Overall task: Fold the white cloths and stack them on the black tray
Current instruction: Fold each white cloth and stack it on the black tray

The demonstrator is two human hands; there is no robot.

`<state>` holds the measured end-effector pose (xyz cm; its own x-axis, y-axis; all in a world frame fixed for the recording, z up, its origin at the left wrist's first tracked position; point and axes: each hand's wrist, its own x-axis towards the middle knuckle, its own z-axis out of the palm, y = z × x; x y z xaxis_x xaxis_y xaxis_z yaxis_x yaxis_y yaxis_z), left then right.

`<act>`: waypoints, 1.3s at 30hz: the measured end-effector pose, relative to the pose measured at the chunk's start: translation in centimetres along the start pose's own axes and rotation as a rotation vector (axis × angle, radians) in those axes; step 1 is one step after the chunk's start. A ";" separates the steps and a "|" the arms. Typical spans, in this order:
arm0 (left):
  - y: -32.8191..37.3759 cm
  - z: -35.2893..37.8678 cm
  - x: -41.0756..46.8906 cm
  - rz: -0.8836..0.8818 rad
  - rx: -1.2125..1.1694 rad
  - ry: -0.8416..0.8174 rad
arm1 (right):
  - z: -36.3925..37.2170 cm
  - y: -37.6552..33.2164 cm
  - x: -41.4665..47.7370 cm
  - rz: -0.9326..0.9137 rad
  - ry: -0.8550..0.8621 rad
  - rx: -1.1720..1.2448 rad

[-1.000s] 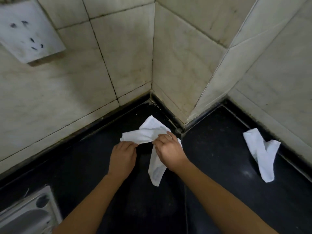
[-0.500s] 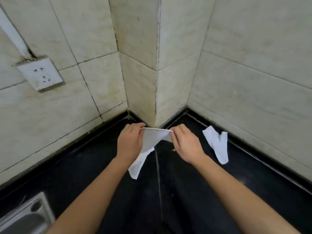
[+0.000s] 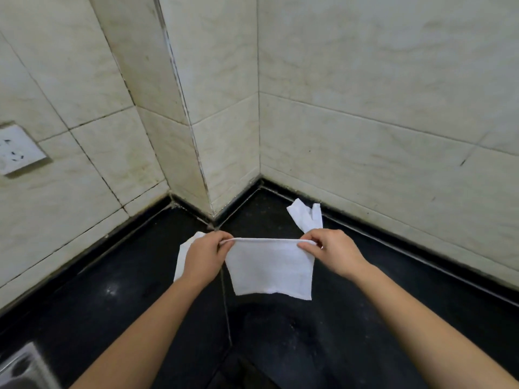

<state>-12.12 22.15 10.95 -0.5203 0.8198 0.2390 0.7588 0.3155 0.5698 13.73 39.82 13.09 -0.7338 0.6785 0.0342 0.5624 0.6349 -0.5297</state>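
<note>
The hands are spreading apart, stretching the cloth [image 3: 269, 270] wide! The left hand [image 3: 205, 255] and right hand [image 3: 334, 254] are pinching its top corners. It's hanging over the black counter [image 3: 112, 304], with a second cloth [image 3: 306, 216] lying far right.

We look down into a corner where pale, marbled wall tiles [image 3: 379, 94] with dark grout lines meet a glossy black surface [image 3: 112, 310]. A tiled pillar [image 3: 174, 113] juts out from the walls left of centre. On the far left wall sits a white power socket [image 3: 16, 150], tilted in our wide-angle view. A thin seam [image 3: 226, 313] runs along the surface toward us. At the bottom left we see the edge of a shiny metal fixture [image 3: 22, 369], too cropped to identify.
</note>
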 end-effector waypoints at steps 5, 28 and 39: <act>1.0 0.2 1.2 -0.052 -0.087 -0.030 | -0.3 0.3 0.6 0.041 0.071 -0.075; -10.5 9.0 -19.6 0.131 0.337 -0.456 | 18.1 3.4 -12.4 0.007 -0.539 -0.245; -10.4 8.2 -17.8 -0.156 0.098 -0.494 | 18.1 4.6 -11.4 0.171 -0.496 -0.061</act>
<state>-7.55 8.23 -5.66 -0.4014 0.8795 -0.2558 0.7324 0.4759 0.4869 17.81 28.35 -5.05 -0.7137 0.5274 -0.4609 0.7000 0.5613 -0.4416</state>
